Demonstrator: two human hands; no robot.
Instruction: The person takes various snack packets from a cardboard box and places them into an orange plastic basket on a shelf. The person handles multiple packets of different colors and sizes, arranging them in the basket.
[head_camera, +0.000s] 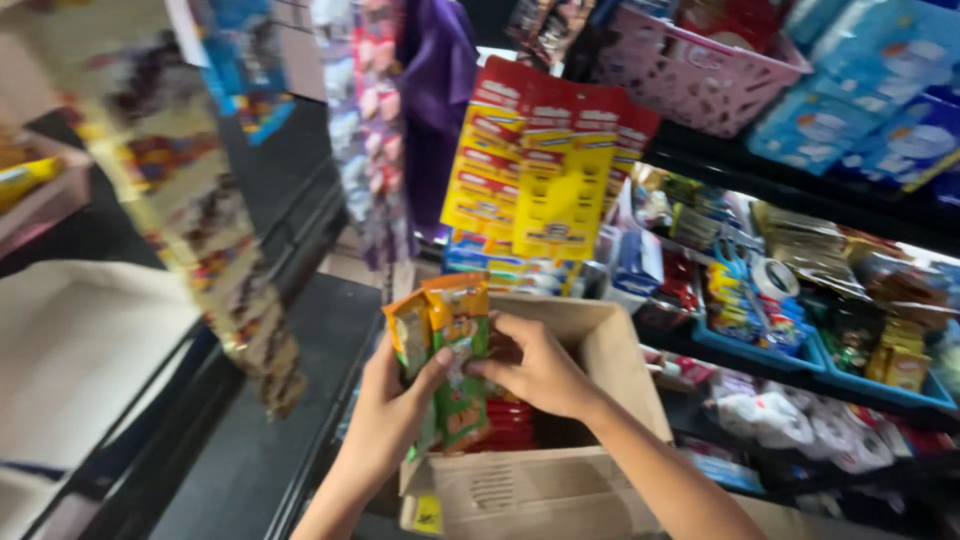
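My left hand grips a bundle of orange and green snack packets, held upright over an open cardboard box. My right hand pinches the right side of the same bundle from behind. Red packets lie inside the box under my hands.
Red and yellow carded goods hang above the box. A pink basket and blue packages sit on the upper right shelf. Blue trays of small goods fill lower shelves. A hanging strip of packets blurs at left.
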